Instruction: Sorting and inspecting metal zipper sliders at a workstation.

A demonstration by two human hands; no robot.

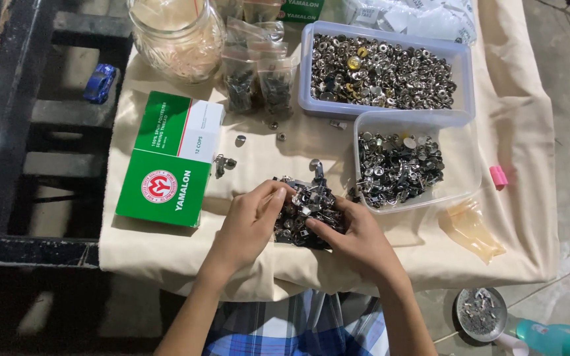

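At lower centre, our left hand (253, 221) and right hand (354, 236) both have fingers pinching pieces in the pile of metal fasteners (305, 212) on the bench (258, 148). To the right, the clear tub (460, 188) is part filled; much of the pile seems unsorted.

Both bare forearms reach forward and converge. The left hand (249, 221) curls palm-down, fingertips pinched together; the right hand (354, 234) cups beside it, fingers bent, almost touching.
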